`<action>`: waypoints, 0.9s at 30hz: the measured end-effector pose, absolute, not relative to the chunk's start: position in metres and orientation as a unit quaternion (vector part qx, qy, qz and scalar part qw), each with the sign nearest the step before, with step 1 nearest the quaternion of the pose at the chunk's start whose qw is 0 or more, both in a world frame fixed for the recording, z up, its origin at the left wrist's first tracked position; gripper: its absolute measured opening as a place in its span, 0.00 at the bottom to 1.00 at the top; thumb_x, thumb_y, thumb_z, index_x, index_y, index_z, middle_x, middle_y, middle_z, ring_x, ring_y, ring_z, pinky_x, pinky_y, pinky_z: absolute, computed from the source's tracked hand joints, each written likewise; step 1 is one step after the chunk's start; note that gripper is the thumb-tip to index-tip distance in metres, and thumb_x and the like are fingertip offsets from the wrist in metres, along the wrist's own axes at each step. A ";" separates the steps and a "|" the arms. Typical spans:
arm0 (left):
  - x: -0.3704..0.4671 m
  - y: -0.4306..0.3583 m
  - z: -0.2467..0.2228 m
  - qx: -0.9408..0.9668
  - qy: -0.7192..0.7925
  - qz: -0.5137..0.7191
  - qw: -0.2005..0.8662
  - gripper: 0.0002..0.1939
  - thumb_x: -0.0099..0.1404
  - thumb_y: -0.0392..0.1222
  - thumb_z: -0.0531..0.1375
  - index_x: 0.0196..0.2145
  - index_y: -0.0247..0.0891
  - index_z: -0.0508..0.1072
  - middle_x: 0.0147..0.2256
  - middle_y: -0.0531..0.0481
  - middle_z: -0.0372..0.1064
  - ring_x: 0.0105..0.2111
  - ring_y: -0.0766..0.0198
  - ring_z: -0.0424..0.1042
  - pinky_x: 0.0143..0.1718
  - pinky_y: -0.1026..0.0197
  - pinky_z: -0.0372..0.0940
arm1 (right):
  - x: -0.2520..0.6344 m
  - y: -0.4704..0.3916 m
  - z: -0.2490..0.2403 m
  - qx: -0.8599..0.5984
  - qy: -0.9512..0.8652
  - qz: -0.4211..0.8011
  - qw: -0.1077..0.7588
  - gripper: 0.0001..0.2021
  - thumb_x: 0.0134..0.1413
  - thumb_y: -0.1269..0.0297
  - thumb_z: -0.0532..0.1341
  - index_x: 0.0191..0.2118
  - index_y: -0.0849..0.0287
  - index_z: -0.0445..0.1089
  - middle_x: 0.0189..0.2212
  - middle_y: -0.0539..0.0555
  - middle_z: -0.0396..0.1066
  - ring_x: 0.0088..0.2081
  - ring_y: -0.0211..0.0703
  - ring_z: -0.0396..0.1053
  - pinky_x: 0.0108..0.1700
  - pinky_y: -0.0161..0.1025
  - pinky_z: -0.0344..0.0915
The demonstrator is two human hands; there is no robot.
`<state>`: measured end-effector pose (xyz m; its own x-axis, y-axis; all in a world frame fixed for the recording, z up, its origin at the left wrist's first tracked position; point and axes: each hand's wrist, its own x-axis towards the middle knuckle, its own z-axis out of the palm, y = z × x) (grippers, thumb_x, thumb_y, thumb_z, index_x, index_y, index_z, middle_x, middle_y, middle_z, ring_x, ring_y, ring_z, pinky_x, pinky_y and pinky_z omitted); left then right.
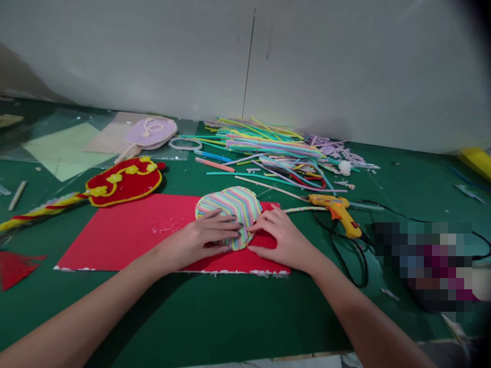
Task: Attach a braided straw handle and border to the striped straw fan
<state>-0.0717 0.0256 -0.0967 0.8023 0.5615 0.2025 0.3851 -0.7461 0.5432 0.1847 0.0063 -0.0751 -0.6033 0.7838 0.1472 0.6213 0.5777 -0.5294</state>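
Observation:
A pastel striped heart-shaped piece (pixel 233 199) lies on a red sheet (pixel 126 225) on the green table. My left hand (pixel 203 235) rests flat on its lower left part, fingers spread a little. At its right edge, my right hand (pixel 276 232) touches it with bent fingertips, the thumb apart from the fingers. A thin twisted pastel strip (pixel 305 209) runs to the right from behind my right hand. Just beyond it lies a yellow glue gun (pixel 337 207) with a small orange light and a black cord.
Pastel fuzzy sticks (pixel 268 143) are heaped at the back beside red-handled scissors (pixel 316 180). A red and yellow fan-shaped piece (pixel 123 184) lies left, near a lilac round piece (pixel 151 132). A red tassel (pixel 17 268) is at far left, a blurred-out object (pixel 429 266) at right.

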 end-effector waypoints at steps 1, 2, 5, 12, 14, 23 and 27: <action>-0.072 0.026 -0.097 0.918 0.257 0.175 0.244 0.20 0.66 0.41 0.55 0.55 0.45 0.65 0.54 0.49 0.66 0.59 0.60 0.58 0.63 0.49 0.46 | 0.185 0.006 -0.075 -0.404 -0.868 0.220 0.186 0.13 0.54 0.56 0.60 0.44 0.53 0.69 0.40 0.54 0.67 0.46 0.46 0.63 0.57 0.53 0.52; -0.072 0.026 -0.097 0.919 0.257 0.172 0.243 0.20 0.66 0.41 0.55 0.56 0.45 0.65 0.54 0.49 0.66 0.59 0.60 0.57 0.63 0.49 0.45 | 0.185 0.006 -0.076 -0.403 -0.868 0.220 0.187 0.13 0.54 0.56 0.60 0.44 0.53 0.69 0.40 0.54 0.67 0.46 0.46 0.63 0.58 0.53 0.51; -0.074 0.026 -0.098 0.920 0.258 0.166 0.244 0.20 0.67 0.41 0.54 0.57 0.45 0.63 0.55 0.50 0.65 0.60 0.61 0.56 0.64 0.49 0.44 | 0.185 0.007 -0.076 -0.403 -0.868 0.216 0.193 0.13 0.54 0.56 0.60 0.44 0.53 0.69 0.40 0.54 0.67 0.45 0.45 0.63 0.58 0.53 0.51; -0.074 0.027 -0.098 0.920 0.258 0.168 0.244 0.20 0.68 0.41 0.53 0.57 0.47 0.62 0.55 0.51 0.64 0.60 0.62 0.56 0.64 0.49 0.42 | 0.184 0.007 -0.075 -0.406 -0.867 0.216 0.192 0.12 0.55 0.57 0.59 0.44 0.54 0.70 0.39 0.54 0.67 0.45 0.45 0.64 0.57 0.51 0.52; -0.074 0.026 -0.098 0.921 0.257 0.168 0.241 0.20 0.68 0.41 0.53 0.57 0.46 0.63 0.55 0.50 0.64 0.60 0.62 0.56 0.64 0.49 0.43 | 0.184 0.007 -0.075 -0.408 -0.868 0.207 0.192 0.12 0.55 0.58 0.60 0.44 0.54 0.70 0.39 0.54 0.67 0.44 0.45 0.64 0.57 0.50 0.52; -0.075 0.027 -0.099 0.923 0.258 0.170 0.228 0.20 0.69 0.41 0.52 0.57 0.45 0.62 0.56 0.50 0.64 0.60 0.62 0.56 0.64 0.48 0.45 | 0.182 0.007 -0.077 -0.405 -0.872 0.190 0.201 0.12 0.55 0.58 0.59 0.43 0.55 0.70 0.38 0.55 0.68 0.44 0.46 0.64 0.54 0.51 0.55; -0.075 0.027 -0.099 0.923 0.256 0.175 0.229 0.19 0.69 0.41 0.52 0.57 0.45 0.62 0.56 0.50 0.63 0.60 0.62 0.56 0.63 0.48 0.49 | 0.182 0.007 -0.077 -0.406 -0.872 0.185 0.202 0.11 0.56 0.57 0.58 0.43 0.54 0.70 0.38 0.55 0.68 0.44 0.46 0.64 0.54 0.52 0.55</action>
